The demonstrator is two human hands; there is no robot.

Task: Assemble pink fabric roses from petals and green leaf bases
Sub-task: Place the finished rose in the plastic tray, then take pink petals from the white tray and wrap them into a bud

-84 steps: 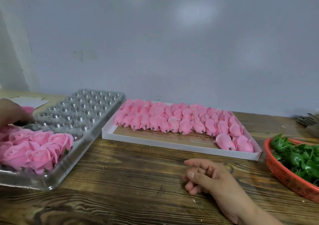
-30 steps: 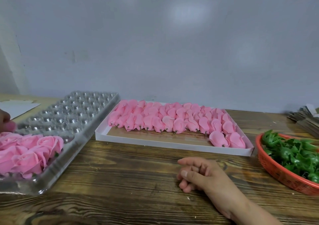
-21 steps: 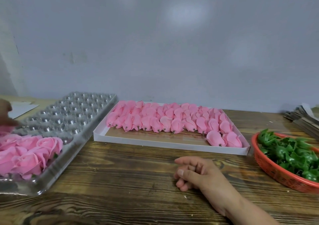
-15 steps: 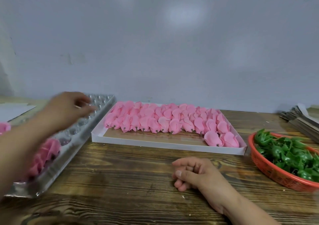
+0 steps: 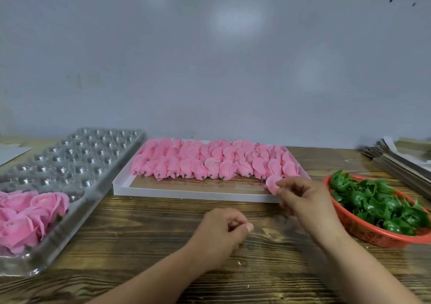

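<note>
Two bare hands are over the dark wood-grain counter [image 5: 144,238]. Right hand [image 5: 303,198] is raised at the near right corner of the shallow white cardboard tray [image 5: 193,193]; its fingers [image 5: 283,184] pinch one pink fabric petal bud [image 5: 272,183] at the tip. Left hand [image 5: 221,236] sits low over the counter, near and to the left of the right hand, with fingers curled and thumb tip toward the forefinger; whether anything is held there cannot be told. Both forearms enter from the bottom edge.

Beyond the right fingers, rows of pink petal buds [image 5: 210,161] fill the far half of the white tray. Just right of the right hand: orange plastic mesh basket [image 5: 370,232] holding green plastic leaf bases [image 5: 377,203]. Far left of both hands: clear plastic blister tray [image 5: 77,163], finished pink fabric roses [image 5: 28,215] in its near cells. Grey flat card stack [image 5: 401,161] at far right. Plain grey-blue wall [image 5: 210,58] behind the counter.
</note>
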